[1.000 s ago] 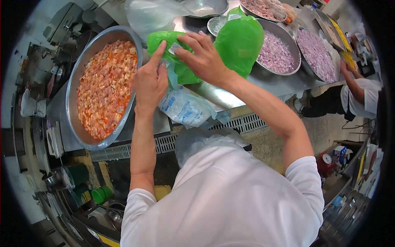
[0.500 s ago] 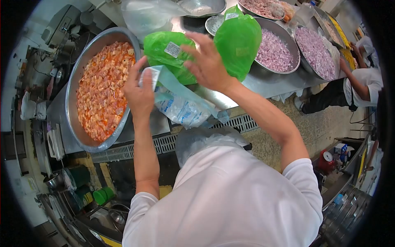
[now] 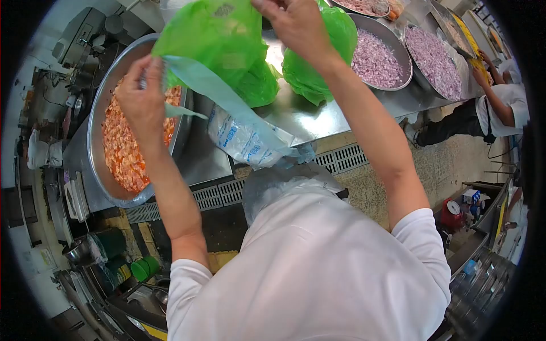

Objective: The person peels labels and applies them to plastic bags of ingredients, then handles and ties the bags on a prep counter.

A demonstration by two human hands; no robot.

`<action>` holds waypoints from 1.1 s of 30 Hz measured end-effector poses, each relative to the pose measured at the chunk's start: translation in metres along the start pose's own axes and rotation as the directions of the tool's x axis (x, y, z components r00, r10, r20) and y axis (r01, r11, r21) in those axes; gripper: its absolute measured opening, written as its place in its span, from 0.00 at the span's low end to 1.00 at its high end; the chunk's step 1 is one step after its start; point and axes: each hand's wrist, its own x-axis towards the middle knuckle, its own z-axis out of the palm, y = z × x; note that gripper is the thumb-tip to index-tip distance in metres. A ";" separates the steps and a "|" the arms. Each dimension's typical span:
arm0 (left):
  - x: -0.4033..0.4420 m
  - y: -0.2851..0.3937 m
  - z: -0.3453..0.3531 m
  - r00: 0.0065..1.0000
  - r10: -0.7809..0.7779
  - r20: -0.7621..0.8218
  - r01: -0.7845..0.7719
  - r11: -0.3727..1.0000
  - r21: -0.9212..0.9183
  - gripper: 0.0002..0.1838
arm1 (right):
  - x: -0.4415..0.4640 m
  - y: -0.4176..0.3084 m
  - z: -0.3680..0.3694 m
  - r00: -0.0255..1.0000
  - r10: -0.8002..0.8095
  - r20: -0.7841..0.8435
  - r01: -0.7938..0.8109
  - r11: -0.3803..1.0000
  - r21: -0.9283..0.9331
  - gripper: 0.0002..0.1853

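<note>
A thin green plastic bag is spread between my hands above the counter's edge. My right hand pinches its upper right corner. At its lower left corner is my left hand, closed on a pale blue plastic strip; whether those fingers also grip the green bag I cannot tell. The strip trails down to a clear plastic package with blue print at the counter's front edge. Below my left hand is a large metal basin of cubed meat in orange marinade. Another green bag lies beneath my right forearm.
Metal bowls of chopped onion and more chopped onion stand to the right on the steel counter. A co-worker in a white shirt works at the far right. A floor drain grate runs below the counter.
My right hand has moved up and closed on the green bag, lifting and spreading it. My left hand has moved left, over the basin's rim, pulling the pale strip along.
</note>
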 end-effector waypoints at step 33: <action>-0.105 0.042 0.113 0.502 0.039 0.864 0.820 0.298 -0.489 0.34 | -0.147 -0.018 -0.092 0.437 0.284 0.854 -0.807 0.543 0.232 0.14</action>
